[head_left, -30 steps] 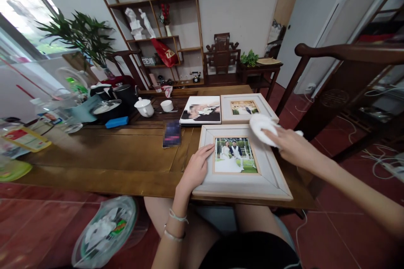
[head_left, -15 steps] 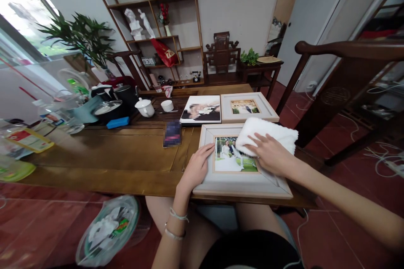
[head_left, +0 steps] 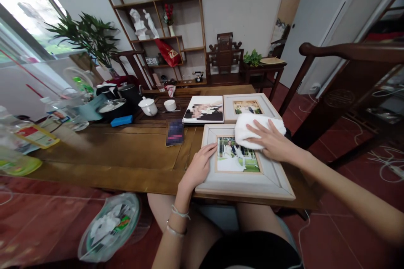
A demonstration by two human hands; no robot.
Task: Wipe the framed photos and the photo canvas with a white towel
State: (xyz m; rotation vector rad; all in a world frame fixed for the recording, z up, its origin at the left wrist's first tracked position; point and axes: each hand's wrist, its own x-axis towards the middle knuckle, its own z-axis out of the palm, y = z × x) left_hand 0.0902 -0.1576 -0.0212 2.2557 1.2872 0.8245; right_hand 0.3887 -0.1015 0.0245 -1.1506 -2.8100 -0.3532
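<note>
A picture frame (head_left: 208, 183) with a pale, wide border lies flat at the table's front edge, a wedding photo (head_left: 232, 159) in its middle. My left hand (head_left: 199, 167) rests on the frame's left border, fingers stretched out flat, their tips at the photo's left edge. My right hand (head_left: 268, 138) holds a folded white cloth (head_left: 244, 128) from above, fingers spread over it. The cloth is on the frame's upper right part and hides the photo's top right corner. Behind it lie a second pale frame (head_left: 229, 109) and a photo album (head_left: 202, 107).
Left of the frame is a phone-like dark item (head_left: 175, 132), blurred out. Further left stand a white lidded cup (head_left: 147, 106), a small white bowl (head_left: 170, 105), a blue block (head_left: 121, 121) and bottles (head_left: 38, 134). A lined waste bin (head_left: 110, 227) stands below; a wooden chair (head_left: 341, 92) is at right.
My right hand and the cloth have moved left and slightly away from me across the frame's upper part. My left hand stays on the left border. The view has shifted slightly.
</note>
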